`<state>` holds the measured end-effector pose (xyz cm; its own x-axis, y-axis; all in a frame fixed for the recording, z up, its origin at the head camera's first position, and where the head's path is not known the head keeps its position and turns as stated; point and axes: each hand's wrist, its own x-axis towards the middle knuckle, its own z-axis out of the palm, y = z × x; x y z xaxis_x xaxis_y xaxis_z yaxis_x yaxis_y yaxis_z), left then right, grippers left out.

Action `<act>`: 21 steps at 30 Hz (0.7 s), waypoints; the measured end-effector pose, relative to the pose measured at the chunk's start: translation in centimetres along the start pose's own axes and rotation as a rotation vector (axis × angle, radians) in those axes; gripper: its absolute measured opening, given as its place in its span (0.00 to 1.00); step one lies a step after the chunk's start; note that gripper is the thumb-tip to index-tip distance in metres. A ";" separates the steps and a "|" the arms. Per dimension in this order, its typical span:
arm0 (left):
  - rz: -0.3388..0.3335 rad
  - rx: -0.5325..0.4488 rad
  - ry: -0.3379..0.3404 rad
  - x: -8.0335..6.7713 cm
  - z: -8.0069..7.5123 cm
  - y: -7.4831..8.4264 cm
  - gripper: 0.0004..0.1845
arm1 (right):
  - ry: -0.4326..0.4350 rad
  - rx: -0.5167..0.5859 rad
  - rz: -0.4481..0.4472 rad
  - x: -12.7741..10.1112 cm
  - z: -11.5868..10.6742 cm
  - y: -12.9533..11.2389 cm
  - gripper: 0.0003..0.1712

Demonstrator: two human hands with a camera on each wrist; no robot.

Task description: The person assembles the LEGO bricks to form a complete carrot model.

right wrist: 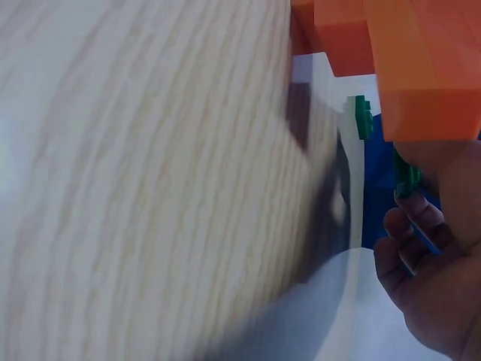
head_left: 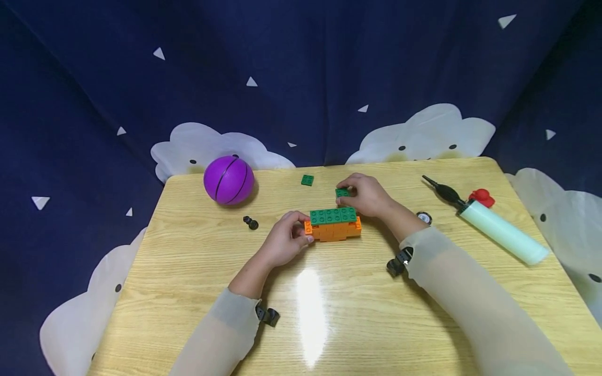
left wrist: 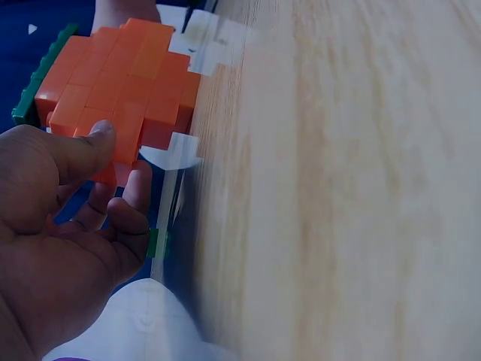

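Note:
An assembly of orange building bricks [head_left: 331, 233] with a row of green bricks [head_left: 333, 215] on top stands near the middle of the table. My left hand [head_left: 286, 239] grips its left end; in the left wrist view the thumb lies against the stepped orange side [left wrist: 113, 83]. Just behind the assembly, my right hand [head_left: 369, 196] pinches a small green brick [head_left: 342, 193] between thumb and fingers. The same green brick [right wrist: 406, 174] shows partly in the right wrist view, below the orange bricks. Another small green brick [head_left: 307, 180] lies near the table's back edge.
A purple ball [head_left: 229, 180] sits at the back left, with a small black object [head_left: 251, 223] in front of it. On the right are a pale tube with a black bulb [head_left: 503, 230], a red hat-shaped piece [head_left: 482, 197] and a round disc [head_left: 424, 217] beside my right forearm.

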<state>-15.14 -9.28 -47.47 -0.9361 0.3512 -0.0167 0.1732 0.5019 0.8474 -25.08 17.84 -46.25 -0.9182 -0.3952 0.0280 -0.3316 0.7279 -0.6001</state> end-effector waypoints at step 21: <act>0.002 0.005 -0.013 -0.1 -0.1 0.2 0.19 | 0.084 0.139 -0.094 -5.1 -3.0 -1.3 0.24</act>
<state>-15.03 -9.24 -47.23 -0.9317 0.3627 -0.0218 0.1770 0.5053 0.8446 -20.63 20.66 -43.21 -0.9011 -0.4059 0.1524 -0.3894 0.6033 -0.6960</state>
